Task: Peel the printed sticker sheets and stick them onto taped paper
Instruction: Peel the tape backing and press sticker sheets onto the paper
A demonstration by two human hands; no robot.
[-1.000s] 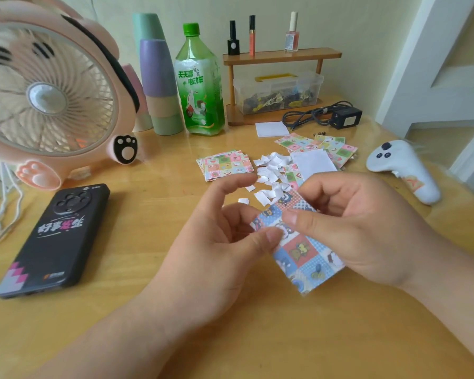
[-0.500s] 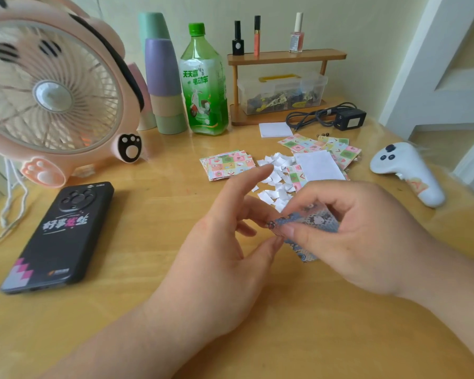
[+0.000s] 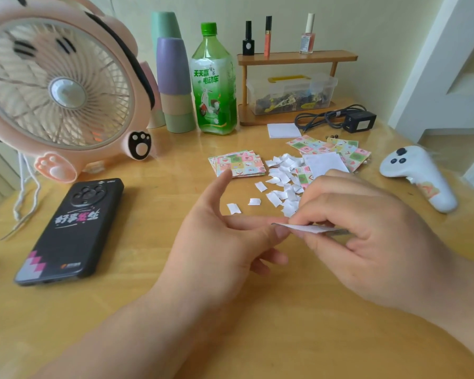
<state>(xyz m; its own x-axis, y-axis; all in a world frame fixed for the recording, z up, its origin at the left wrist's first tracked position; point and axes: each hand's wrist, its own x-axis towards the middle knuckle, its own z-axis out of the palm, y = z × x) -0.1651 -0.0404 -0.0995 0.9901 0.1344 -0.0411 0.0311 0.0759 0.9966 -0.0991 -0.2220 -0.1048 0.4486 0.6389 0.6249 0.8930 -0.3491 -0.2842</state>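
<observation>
Above the wooden table (image 3: pixel 257 337), my right hand (image 3: pixel 367 242) pinches a printed sticker sheet (image 3: pixel 307 228), turned nearly edge-on with its white back showing. My left hand (image 3: pixel 222 242) pinches the sheet's left corner between thumb and a finger, with the index finger raised. A stack of pastel sticker sheets (image 3: pixel 237 163) lies behind my hands. More sheets (image 3: pixel 331 150) and a white sheet (image 3: pixel 324 164) lie at the back right. A pile of torn white backing scraps (image 3: pixel 282 181) lies between them.
A black phone (image 3: pixel 71 228) lies at the left, below a pink fan (image 3: pixel 58 88). Stacked cups (image 3: pixel 173 77), a green bottle (image 3: pixel 214 80), a wooden rack with a clear box (image 3: pixel 290 91), a black adapter (image 3: pixel 359 121) and a white controller (image 3: pixel 419 176) line the back and right.
The sheet has turned from face-up, blue printed side showing, to nearly edge-on with its white back up. My left index finger has lifted off it.
</observation>
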